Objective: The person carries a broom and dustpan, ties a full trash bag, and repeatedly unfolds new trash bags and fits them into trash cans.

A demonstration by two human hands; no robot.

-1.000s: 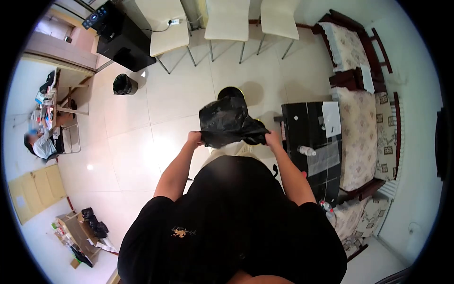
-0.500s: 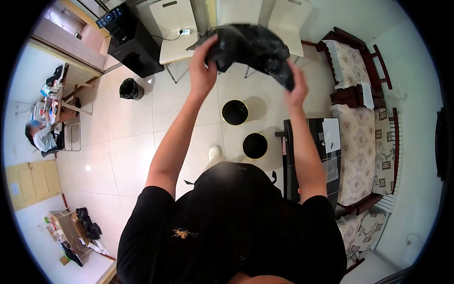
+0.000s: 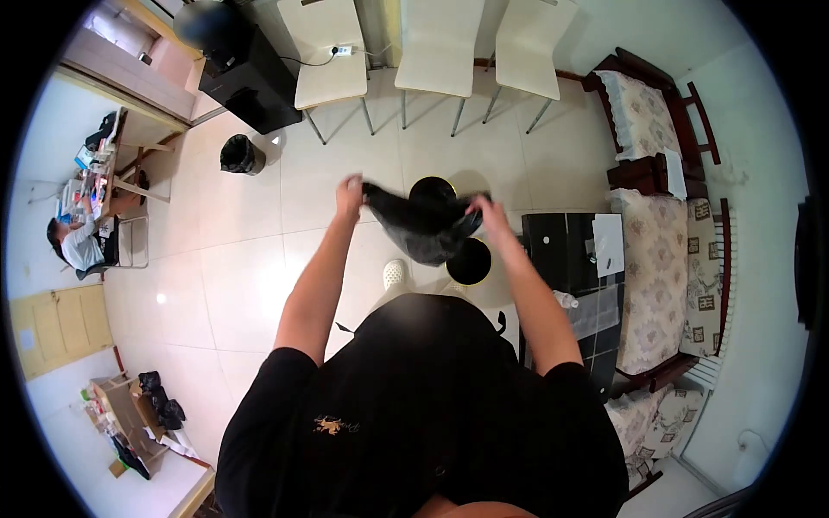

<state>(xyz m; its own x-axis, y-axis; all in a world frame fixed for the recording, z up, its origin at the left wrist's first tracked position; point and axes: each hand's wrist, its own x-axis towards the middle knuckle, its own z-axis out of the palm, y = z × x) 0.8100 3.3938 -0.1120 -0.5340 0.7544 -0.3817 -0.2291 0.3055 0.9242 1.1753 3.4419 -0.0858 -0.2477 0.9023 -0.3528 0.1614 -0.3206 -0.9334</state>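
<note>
A black plastic bag hangs stretched between my two hands, slightly blurred by motion. My left hand is closed on one upper corner, and my right hand grips the opposite corner. Below the bag, on the floor, stand two round black bins with yellow rims. The farther bin is partly covered by the bag, while the nearer bin shows most of its dark opening, close under my right hand.
Another bin with a black liner stands left, near a black cabinet. Pale chairs line the far wall. On the right are a black table and a cushioned sofa. A person sits at a desk far left.
Both hands have come down and closer to my body with the black bag, from in front of the chairs to above the bins. The bag now hangs downward between them.
</note>
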